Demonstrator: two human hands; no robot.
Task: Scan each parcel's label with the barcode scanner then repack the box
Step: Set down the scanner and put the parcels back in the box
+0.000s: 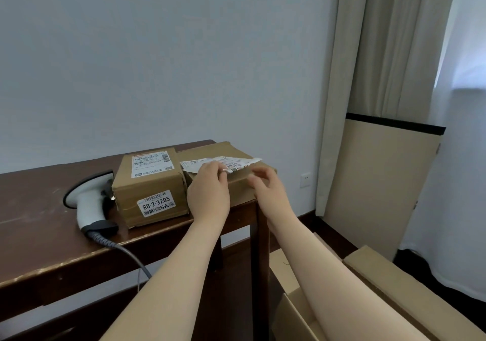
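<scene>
Two parcels on the tabletop (39,222): entries, please. (checker)

Item one, left parcel (150,183): label flat on its lid, numbered sticker on the near face. Item two, right parcel (223,149): set at the tabletop's right corner, close against item one; its torn label (236,162) curls up off the lid. (packer)

Hands? (checker)

Left hand (209,191): fingers (215,168) pinch the torn label's near edge, probably to flatten it so the code will read. Right hand (265,183): loosely curled, holding nothing, over the right parcel's near edge; contact cannot be told from this angle. (packer)

Scanner? (checker)

Barcode scanner (88,198): lying beside the left parcel, unheld, within reach, cable (126,251) dropping off the front edge. (packer)

Box? (checker)

Open box (394,283): on the floor at lower right, flaps up, ready for repacking. (packer)
</scene>
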